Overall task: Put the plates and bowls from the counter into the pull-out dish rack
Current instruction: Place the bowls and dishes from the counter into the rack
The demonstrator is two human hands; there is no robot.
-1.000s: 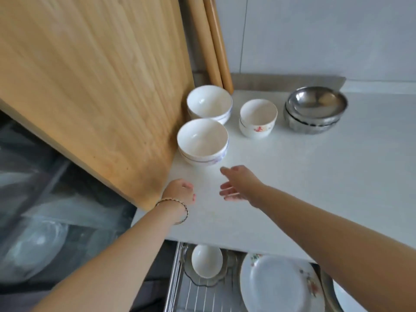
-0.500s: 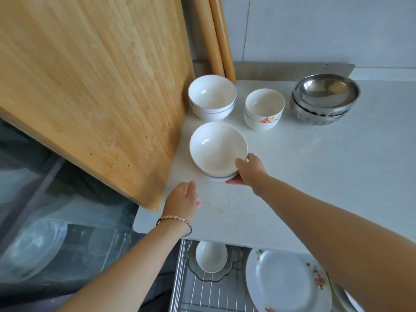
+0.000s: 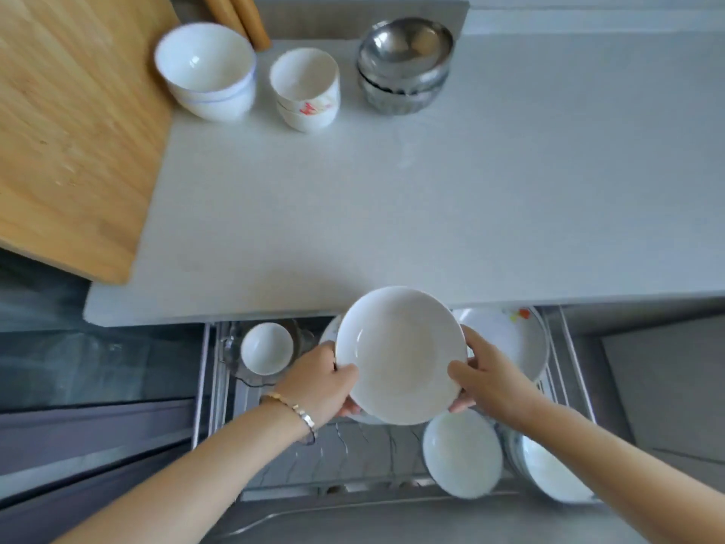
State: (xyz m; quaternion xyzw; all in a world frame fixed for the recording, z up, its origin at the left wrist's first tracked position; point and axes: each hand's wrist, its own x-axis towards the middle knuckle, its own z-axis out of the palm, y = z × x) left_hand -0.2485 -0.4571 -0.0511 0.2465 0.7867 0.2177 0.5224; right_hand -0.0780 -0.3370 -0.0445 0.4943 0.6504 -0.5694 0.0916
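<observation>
Bowl held w/ both hands, left hand & right hand gripping opposite rims, above the open dish rack. We judge risk: clipping plates below, chipping.

The table is plain white. Against its far edge, the stacked bowls nearest the light wooden board are white with thin blue rim lines. Beside them, white cups carry a red-orange flower mark, and next come shiny silver steel bowls. Below the table's near edge, the held bowl is plain white, and a white plate behind it shows red and orange flecks.
</observation>
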